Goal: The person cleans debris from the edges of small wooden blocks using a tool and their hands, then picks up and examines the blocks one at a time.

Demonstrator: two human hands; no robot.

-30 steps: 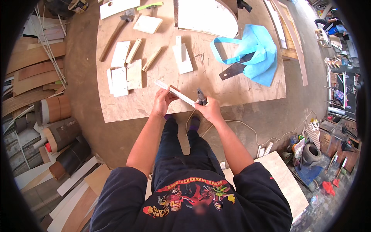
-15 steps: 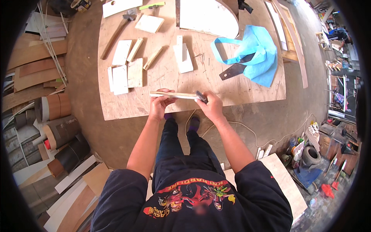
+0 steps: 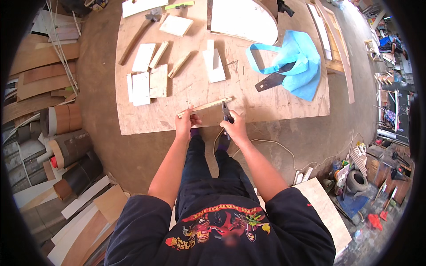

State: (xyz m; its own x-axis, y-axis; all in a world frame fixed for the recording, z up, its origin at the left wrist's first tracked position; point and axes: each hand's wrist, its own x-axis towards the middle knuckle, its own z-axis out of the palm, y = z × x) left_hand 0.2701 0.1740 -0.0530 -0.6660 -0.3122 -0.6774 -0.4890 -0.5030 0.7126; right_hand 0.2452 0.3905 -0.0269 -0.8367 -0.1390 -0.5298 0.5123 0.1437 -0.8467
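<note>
A thin wooden strip [image 3: 206, 106] slants above the near part of the table, its right end farther from me. My left hand [image 3: 185, 123] is closed on the strip's left end. In my right hand [image 3: 236, 128], the fingers wrap round the handles of dark pliers [image 3: 227, 113]. The pliers point away from me, with their jaws at the strip close to its right end. Whether the jaws grip the wood or a nail in it is too small to tell.
The plywood table [image 3: 148, 122] bears several wood blocks [image 3: 159, 82], a hammer [image 3: 135, 41], a white curved board [image 3: 244, 22] and loose nails. A saw [image 3: 268, 83] lies partly under a blue bag [image 3: 304, 57] at the right. A cable [image 3: 284, 148] crosses the floor.
The strip has swung from nearly level to a slant, its right end moving away from me. My right hand has come slightly nearer, and the pliers now point away.
</note>
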